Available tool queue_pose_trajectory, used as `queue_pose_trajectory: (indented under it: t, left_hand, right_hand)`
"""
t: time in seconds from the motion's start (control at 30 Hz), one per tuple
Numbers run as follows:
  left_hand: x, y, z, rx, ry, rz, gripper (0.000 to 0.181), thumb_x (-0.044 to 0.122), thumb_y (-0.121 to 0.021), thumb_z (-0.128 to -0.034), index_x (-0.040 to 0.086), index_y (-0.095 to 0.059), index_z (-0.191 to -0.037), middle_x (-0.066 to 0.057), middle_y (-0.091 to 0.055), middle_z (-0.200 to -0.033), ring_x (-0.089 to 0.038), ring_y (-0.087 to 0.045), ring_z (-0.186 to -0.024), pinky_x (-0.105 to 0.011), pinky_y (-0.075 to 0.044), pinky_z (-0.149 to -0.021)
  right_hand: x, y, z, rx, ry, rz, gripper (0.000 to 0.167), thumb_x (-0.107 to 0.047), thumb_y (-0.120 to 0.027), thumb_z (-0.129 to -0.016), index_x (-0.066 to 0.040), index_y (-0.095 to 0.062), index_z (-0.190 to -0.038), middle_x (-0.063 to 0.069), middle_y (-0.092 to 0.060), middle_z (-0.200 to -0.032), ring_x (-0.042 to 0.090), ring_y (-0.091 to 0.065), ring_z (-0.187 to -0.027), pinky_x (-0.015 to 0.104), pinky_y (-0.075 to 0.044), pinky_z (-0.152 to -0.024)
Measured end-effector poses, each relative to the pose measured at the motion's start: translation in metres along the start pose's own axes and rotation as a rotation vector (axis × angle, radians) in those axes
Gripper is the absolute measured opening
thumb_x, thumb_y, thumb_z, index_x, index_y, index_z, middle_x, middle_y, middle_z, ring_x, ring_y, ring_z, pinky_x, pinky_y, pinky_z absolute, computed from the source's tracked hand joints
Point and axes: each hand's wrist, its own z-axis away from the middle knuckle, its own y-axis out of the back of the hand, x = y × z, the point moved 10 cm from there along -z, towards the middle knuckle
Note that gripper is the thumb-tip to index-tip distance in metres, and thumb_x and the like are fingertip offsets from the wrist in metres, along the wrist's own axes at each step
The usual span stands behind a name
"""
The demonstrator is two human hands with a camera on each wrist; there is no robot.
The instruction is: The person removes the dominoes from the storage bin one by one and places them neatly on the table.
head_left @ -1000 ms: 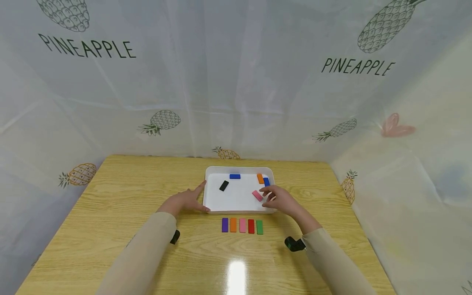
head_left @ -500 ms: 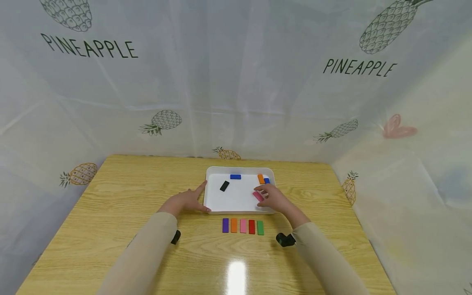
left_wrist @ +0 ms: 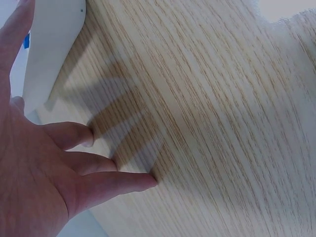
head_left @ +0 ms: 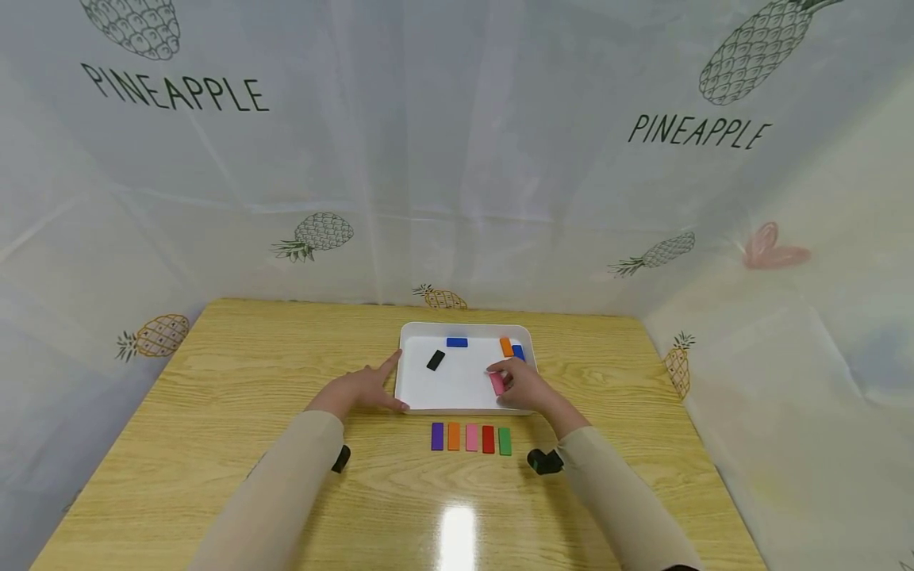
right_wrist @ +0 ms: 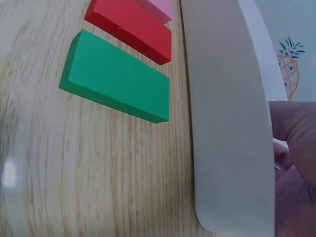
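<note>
A shallow white tray (head_left: pixel 450 400) lies on the table with several small coloured blocks inside. My right hand (head_left: pixel 524 386) reaches over its right end. Thumb and fingers there pinch a pink block (head_left: pixel 497 384), one at each end; in the right wrist view the tray wall hides that block. My left hand (head_left: pixel 362 388) rests at the tray's left side, its spread thumb and index finger touching the edge. In the left wrist view the left hand's other fingers (left_wrist: pixel 123 181) are extended over the wood, holding nothing.
Inside the tray are a black block (head_left: pixel 435 360), a blue block (head_left: pixel 457 342), an orange block (head_left: pixel 506 346) and another blue block (head_left: pixel 518 352). In front stand a purple block (head_left: pixel 437 436), orange, pink and red ones, and a green block (right_wrist: pixel 116 76) in a row.
My right hand has moved slightly left and closed on the pink block, which has turned to lie more front to back. The left hand stays at the tray's edge.
</note>
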Motion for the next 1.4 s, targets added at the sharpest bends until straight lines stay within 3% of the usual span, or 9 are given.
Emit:
queue_pose_trajectory:
  t: [0.27,0.57,0.83,1.07,1.4]
  left_hand:
    - [0.002,0.000,0.001,0.003,-0.003,-0.008,0.112,0.054,-0.075,-0.0796,0.024,-0.002,-0.158,-0.036,-0.022,-0.151,-0.053,-0.025,-0.137,-0.070,-0.023,-0.104]
    - [0.002,0.000,0.000,-0.001,-0.014,-0.021,0.112,0.054,-0.075,-0.0802,0.022,-0.001,-0.158,-0.036,-0.024,-0.150,-0.053,-0.025,-0.137,-0.070,-0.022,-0.105]
    - [-0.001,-0.001,-0.002,0.000,-0.016,-0.025,0.112,0.055,-0.074,-0.0802,0.022,-0.001,-0.158,-0.035,-0.024,-0.151,-0.052,-0.025,-0.137,-0.069,-0.022,-0.105]
    - [0.000,-0.001,-0.003,0.003,-0.020,-0.032,0.113,0.056,-0.074,-0.0793,0.022,-0.001,-0.158,-0.034,-0.026,-0.150,-0.053,-0.025,-0.137,-0.070,-0.022,-0.105]
    - [-0.002,-0.002,-0.004,-0.007,-0.015,-0.031,0.112,0.056,-0.073,-0.0803,0.023,0.000,-0.158,-0.036,-0.020,-0.152,-0.052,-0.022,-0.139,-0.069,-0.021,-0.105]
  right_hand:
    - [0.000,0.001,-0.003,0.030,-0.003,0.032,0.049,0.007,-0.079,-0.073,-0.006,-0.069,-0.119,0.005,-0.055,-0.100,0.020,-0.051,-0.083,0.030,-0.050,-0.069]
    - [0.004,-0.001,-0.001,-0.001,-0.037,-0.026,0.040,-0.005,-0.083,-0.077,-0.006,-0.071,-0.116,0.003,-0.059,-0.090,0.020,-0.053,-0.081,0.029,-0.050,-0.069]
    - [0.001,0.006,0.010,0.032,-0.101,-0.205,0.038,-0.010,-0.083,-0.077,-0.008,-0.071,-0.114,0.004,-0.062,-0.101,0.021,-0.059,-0.084,0.030,-0.053,-0.073]
    - [-0.008,0.003,0.029,0.046,-0.110,-0.392,0.044,-0.009,-0.083,-0.077,-0.007,-0.069,-0.118,0.007,-0.062,-0.094,0.023,-0.058,-0.084,0.028,-0.052,-0.072]
    - [-0.028,0.000,0.053,0.119,-0.083,-0.485,0.045,-0.006,-0.080,-0.080,-0.012,-0.067,-0.123,0.007,-0.065,-0.095,0.023,-0.060,-0.088,0.030,-0.054,-0.076]
